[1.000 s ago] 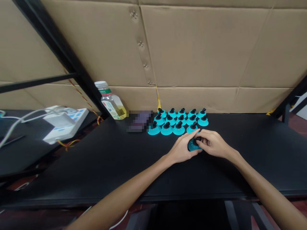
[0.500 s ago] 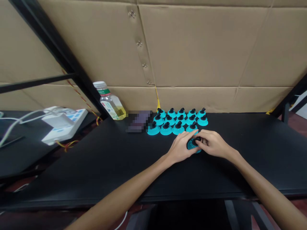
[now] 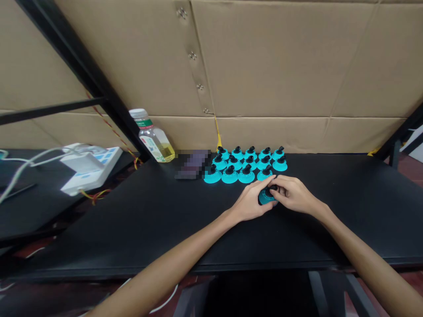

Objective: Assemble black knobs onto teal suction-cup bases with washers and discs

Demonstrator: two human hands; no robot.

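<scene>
My left hand (image 3: 251,203) curls around the rim of a teal disc-shaped part (image 3: 265,197) lying on the black table (image 3: 158,220). My right hand (image 3: 294,194) pinches the small black knob (image 3: 272,188) on top of that part. Both hands are closed on it. Just behind them, several identical teal parts with black knobs (image 3: 246,164) stand in neat rows near the cardboard wall.
A plastic bottle of yellowish liquid (image 3: 151,137) stands at the back left beside a blurred dark object (image 3: 192,164). A white power strip with cables (image 3: 88,167) lies on a lower surface at left. Black frame bars (image 3: 82,66) cross the left side; cardboard wall (image 3: 280,66) behind.
Both hands stay on the same teal part. They have shifted slightly toward the rows, and the right fingers have turned a little on the knob.
</scene>
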